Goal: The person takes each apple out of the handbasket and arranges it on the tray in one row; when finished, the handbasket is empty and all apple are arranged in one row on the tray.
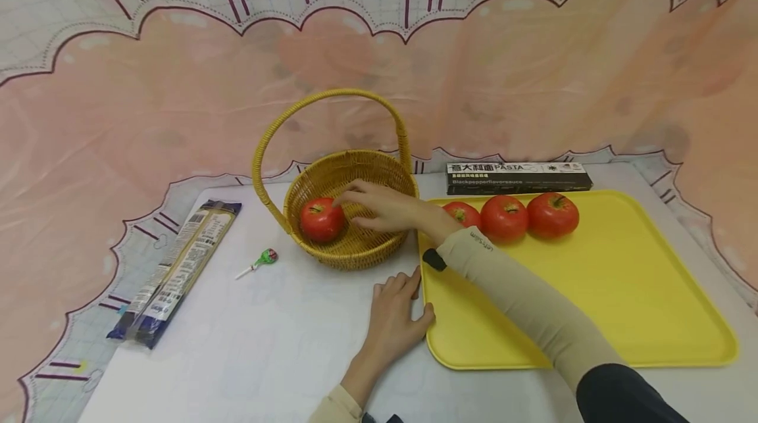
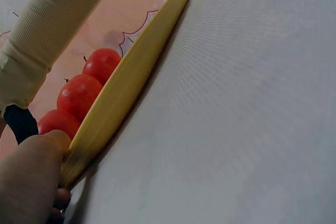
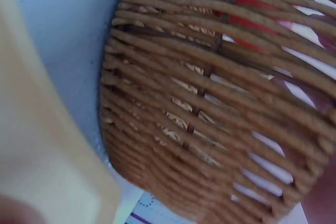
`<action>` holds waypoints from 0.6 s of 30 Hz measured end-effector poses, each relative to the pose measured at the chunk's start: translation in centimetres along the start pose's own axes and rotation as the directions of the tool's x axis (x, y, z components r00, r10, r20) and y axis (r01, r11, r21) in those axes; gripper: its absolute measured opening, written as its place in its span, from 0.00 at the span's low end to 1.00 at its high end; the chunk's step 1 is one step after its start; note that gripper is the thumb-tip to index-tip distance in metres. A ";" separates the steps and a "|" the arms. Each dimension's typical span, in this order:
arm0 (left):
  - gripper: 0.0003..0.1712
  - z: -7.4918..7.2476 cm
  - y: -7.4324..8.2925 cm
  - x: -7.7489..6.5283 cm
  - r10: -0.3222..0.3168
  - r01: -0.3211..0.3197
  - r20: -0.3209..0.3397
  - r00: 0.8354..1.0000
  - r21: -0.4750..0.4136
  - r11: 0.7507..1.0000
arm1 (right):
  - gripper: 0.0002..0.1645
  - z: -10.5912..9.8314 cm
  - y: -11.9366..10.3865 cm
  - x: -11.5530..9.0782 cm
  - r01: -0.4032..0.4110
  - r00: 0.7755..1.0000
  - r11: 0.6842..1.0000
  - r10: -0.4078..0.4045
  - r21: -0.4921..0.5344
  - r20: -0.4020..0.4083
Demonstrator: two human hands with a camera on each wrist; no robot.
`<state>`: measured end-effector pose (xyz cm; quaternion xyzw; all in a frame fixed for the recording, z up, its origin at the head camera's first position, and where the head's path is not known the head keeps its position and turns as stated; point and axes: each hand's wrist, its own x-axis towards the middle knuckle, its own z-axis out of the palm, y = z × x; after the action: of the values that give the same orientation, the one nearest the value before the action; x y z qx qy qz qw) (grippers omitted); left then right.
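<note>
A red apple [image 1: 322, 220] lies inside a yellow wicker basket [image 1: 379, 253], on its left side. My right hand [image 1: 385, 206] reaches into the basket, fingers apart and loosely bent; the fingertips are at the apple's right side, and whether they touch it is unclear. In the right wrist view the woven basket wall [image 3: 173, 103] covers that hand's fingers. With thumb over the rim and fingers outside and below, my left hand [image 1: 395, 318] grips the left edge of a yellow tray [image 1: 568, 304]. Along the tray's back edge sit three more red apples [image 1: 504, 219], the leftmost partly behind my right forearm.
Behind the tray stands a black and white pasta box [image 1: 518, 178]. Left of the basket lie a lollipop [image 1: 260, 261] with a green wrapper and, further left, two long dark packets [image 1: 177, 272]. The basket's tall handle [image 1: 331, 93] arches upward. A patterned cloth hangs behind the table.
</note>
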<state>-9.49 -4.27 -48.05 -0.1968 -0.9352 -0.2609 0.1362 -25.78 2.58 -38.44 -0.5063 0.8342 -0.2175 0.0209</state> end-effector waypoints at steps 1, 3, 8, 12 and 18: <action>0.33 0.0 0.0 0.0 0.000 0.000 0.000 1.000 -0.001 1.000 | 0.24 0.0 -0.1 0.1 -0.002 1.000 1.000 0.002 0.005 0.005; 0.33 0.1 -0.1 0.0 0.007 -0.007 -0.007 1.000 -0.004 1.000 | 0.24 0.1 -0.2 0.4 -0.005 1.000 1.000 0.005 0.015 0.020; 0.31 0.1 -0.2 0.0 0.018 -0.018 -0.021 1.000 0.000 1.000 | 0.25 0.4 -0.7 1.3 0.007 0.999 0.999 -0.009 0.038 0.039; 0.29 0.2 -0.2 -0.1 0.021 -0.021 -0.026 0.999 0.004 1.000 | 0.26 0.7 -0.8 2.0 0.012 0.998 0.999 -0.014 0.034 0.055; 0.28 0.2 -0.3 -0.1 0.029 -0.029 -0.031 0.999 0.016 0.999 | 0.29 0.8 -1.0 3.2 0.015 0.994 1.000 -0.015 0.000 0.109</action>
<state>-9.58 -4.43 -48.39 -0.2051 -0.9320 -0.2548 0.1559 -26.26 -0.83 -38.18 -0.5236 0.8281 -0.1895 0.0645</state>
